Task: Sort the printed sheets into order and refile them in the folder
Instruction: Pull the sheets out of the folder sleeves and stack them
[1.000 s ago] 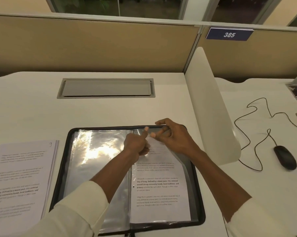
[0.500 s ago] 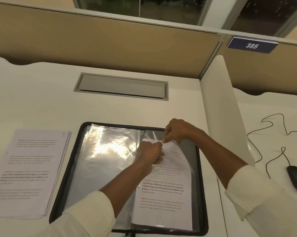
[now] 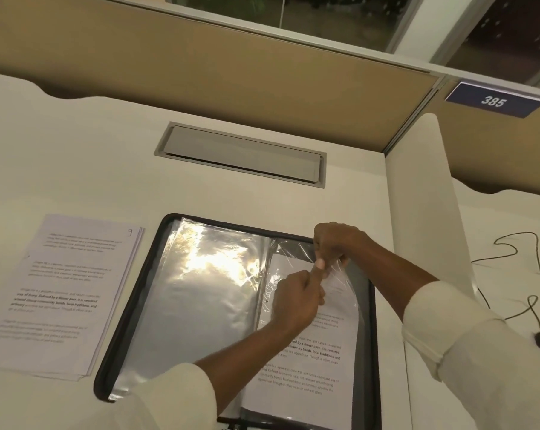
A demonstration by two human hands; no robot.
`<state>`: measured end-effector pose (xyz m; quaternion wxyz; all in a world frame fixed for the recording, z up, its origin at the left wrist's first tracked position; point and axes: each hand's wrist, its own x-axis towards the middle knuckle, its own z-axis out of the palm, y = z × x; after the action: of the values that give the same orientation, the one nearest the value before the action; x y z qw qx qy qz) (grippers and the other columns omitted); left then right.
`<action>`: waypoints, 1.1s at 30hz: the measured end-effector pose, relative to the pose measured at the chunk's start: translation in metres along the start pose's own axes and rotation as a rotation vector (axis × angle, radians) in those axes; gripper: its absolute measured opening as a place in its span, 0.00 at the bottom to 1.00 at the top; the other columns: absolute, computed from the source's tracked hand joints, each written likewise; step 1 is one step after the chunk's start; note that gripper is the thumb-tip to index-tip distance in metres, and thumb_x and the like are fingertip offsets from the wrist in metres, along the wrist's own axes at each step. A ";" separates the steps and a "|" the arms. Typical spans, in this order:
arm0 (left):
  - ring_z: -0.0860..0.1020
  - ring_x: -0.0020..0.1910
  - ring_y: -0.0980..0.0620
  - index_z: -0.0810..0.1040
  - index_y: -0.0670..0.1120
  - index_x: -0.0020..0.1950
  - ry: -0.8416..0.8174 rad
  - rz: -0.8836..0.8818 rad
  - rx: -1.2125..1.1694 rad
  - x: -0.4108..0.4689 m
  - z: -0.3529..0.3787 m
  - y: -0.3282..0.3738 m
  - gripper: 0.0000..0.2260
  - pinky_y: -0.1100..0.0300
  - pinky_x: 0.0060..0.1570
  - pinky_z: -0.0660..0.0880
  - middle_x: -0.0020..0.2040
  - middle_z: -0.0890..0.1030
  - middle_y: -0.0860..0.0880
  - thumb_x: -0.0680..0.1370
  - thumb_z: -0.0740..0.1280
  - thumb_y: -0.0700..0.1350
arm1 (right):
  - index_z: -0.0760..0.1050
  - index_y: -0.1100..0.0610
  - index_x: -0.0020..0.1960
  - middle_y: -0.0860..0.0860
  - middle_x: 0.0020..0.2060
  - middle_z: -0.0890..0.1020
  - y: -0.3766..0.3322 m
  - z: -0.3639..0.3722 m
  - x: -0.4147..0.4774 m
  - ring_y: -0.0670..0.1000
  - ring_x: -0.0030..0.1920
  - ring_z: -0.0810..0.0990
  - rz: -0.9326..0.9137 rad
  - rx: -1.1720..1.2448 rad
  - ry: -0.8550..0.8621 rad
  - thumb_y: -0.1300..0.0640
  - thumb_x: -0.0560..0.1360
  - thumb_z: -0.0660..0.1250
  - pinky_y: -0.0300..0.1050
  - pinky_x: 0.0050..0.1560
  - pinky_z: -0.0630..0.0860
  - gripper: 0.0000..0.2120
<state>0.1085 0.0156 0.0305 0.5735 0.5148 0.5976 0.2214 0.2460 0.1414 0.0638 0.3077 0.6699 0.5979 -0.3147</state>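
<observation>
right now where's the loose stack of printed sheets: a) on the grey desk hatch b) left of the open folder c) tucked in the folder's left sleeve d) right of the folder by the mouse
b: the stack of printed sheets lies flat just left of the open folder, outside its black rim.

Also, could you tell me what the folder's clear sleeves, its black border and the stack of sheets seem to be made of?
The clear sleeves look like thin glossy plastic film: they mirror the light and crinkle where the right hand pinches one. The black border seems matt fabric or soft plastic; I cannot tell which. The stack of sheets looks like matt white paper, printed.
</observation>
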 end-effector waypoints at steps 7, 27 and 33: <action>0.67 0.76 0.47 0.79 0.50 0.62 0.010 0.522 0.836 -0.014 -0.023 -0.081 0.32 0.44 0.75 0.68 0.75 0.73 0.49 0.82 0.50 0.73 | 0.87 0.58 0.45 0.51 0.41 0.88 0.017 -0.008 0.003 0.50 0.42 0.88 -0.078 0.079 -0.091 0.61 0.62 0.87 0.43 0.40 0.85 0.14; 0.37 0.85 0.42 0.44 0.39 0.86 -0.161 0.598 0.904 -0.068 -0.039 -0.131 0.53 0.41 0.82 0.46 0.85 0.35 0.41 0.78 0.55 0.78 | 0.88 0.55 0.50 0.49 0.44 0.90 0.019 -0.019 0.019 0.53 0.48 0.89 -0.045 0.090 -0.315 0.51 0.63 0.88 0.48 0.49 0.87 0.19; 0.36 0.85 0.42 0.43 0.40 0.86 -0.213 0.648 0.845 -0.068 -0.043 -0.126 0.57 0.42 0.82 0.43 0.85 0.35 0.42 0.75 0.59 0.80 | 0.88 0.57 0.48 0.49 0.44 0.89 0.027 -0.014 0.028 0.49 0.42 0.86 -0.068 0.022 -0.241 0.52 0.65 0.86 0.42 0.41 0.83 0.15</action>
<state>0.0112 -0.0763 -0.0359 0.2761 0.8781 0.3838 0.0738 0.2764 0.1662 0.0513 0.3592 0.6097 0.5757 -0.4097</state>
